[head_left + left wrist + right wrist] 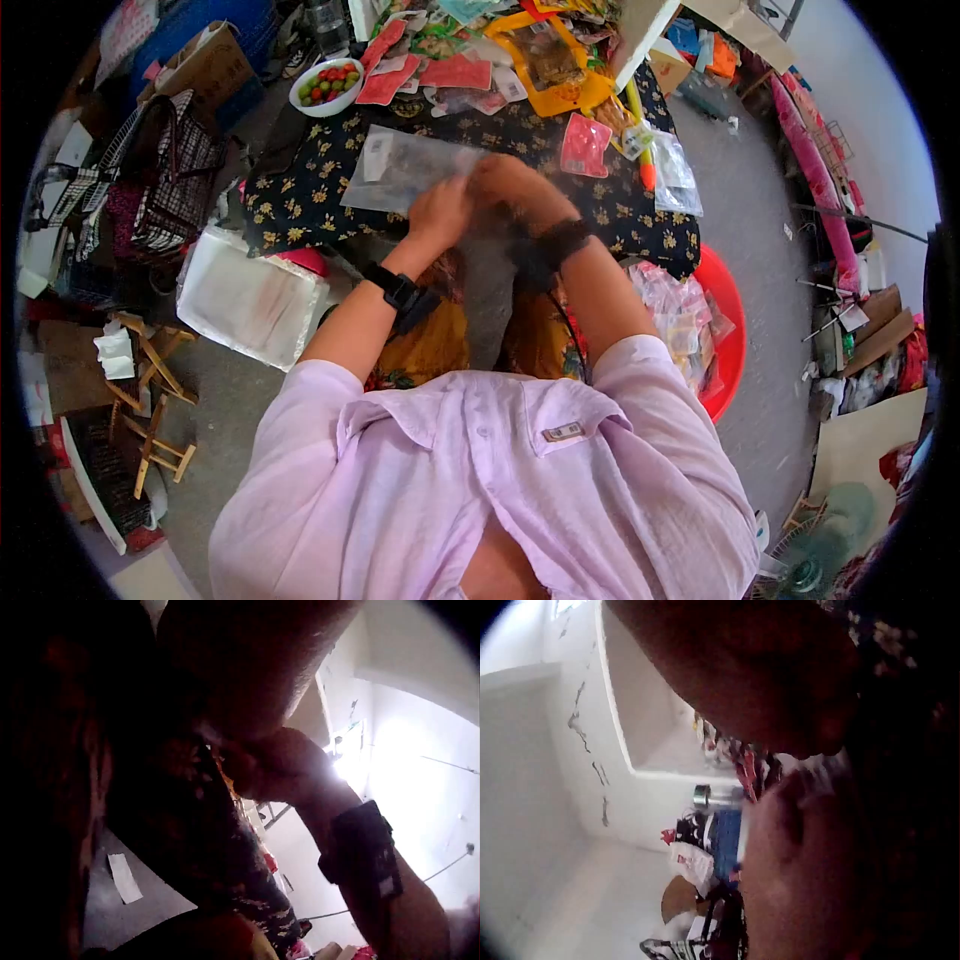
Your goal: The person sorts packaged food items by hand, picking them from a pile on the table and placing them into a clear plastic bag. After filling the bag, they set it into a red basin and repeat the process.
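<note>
A clear plastic bag [410,170] with a white label inside its left part lies on the dark flowered cloth [320,215]. My left hand [440,212] pinches its near right end. My right hand [508,182] meets the left there, its fingers curled at the same end of the bag. Between the hands, a bit of the pale plastic [823,776] shows in the right wrist view. The left wrist view is very dark; the right hand [281,765] shows there close to the left. Fingertips are mostly hidden or blurred.
A white bowl of red and green fruit [327,88] stands at the back left. Red packets [455,73] and a yellow food packet [548,65] lie at the back. A red tub [728,325] with plastic packets is at right, a white foam box [250,300] at left.
</note>
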A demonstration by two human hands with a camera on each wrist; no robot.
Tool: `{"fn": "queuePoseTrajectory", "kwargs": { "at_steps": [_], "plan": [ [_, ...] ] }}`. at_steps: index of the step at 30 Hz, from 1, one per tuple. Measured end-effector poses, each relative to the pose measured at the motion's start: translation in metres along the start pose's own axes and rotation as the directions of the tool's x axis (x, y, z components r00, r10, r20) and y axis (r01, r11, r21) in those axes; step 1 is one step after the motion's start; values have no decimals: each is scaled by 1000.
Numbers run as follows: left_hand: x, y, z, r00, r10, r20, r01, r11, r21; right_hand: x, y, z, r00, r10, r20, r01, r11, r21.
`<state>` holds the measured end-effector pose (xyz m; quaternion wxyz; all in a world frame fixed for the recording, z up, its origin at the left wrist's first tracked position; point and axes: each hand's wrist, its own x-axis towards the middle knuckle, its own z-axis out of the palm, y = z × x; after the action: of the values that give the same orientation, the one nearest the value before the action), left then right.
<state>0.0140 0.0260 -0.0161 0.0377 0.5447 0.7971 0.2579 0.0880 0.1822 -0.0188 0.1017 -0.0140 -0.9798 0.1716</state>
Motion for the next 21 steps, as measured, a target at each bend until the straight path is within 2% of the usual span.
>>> {"fn": "queuePoseTrajectory", "kwargs": {
  "at_steps": [1,2,3,4,5,6,7,9,10,13,16,19,21],
  "plan": [
    [2,-2,1,1000,-1,0,1,999,43,3,20,-7,928,-353,115,371,856,-362],
    [2,-2,2,999,11,-30,-10,999,41,10,37,-10,936,-235,262,350,697,-626],
    [2,-1,3,998,23,-58,-21,999,40,19,31,-24,960,254,117,-174,871,-460],
    [2,-1,5,996,36,-85,-32,999,39,24,58,-20,960,279,17,-254,898,-360],
    [3,-4,9,991,67,-114,-62,997,46,31,105,-12,947,311,-79,-321,914,-250],
    [4,-8,14,985,97,-145,-90,994,54,37,115,-14,902,383,-197,-414,897,-152],
    [5,-10,16,976,127,-177,-117,991,64,43,109,-23,839,447,-311,-480,877,-34],
    [3,-10,16,964,134,-230,-136,991,8,55,93,-39,581,624,-523,-623,754,208],
    [1,-8,14,957,137,-255,-146,989,-18,63,99,-40,529,682,-506,-639,712,292],
    [2,-6,7,968,151,-201,-156,988,-6,78,115,-34,526,710,-468,-669,685,288],
    [2,-9,9,973,151,-176,-153,988,4,78,109,-37,650,704,-287,-726,686,38],
    [1,-10,14,945,178,-274,-193,981,-29,75,133,-24,714,664,-220,-685,728,-25],
    [-1,-9,12,960,150,-236,-164,985,-43,67,140,-17,745,614,-260,-592,789,164]
  ]
}}
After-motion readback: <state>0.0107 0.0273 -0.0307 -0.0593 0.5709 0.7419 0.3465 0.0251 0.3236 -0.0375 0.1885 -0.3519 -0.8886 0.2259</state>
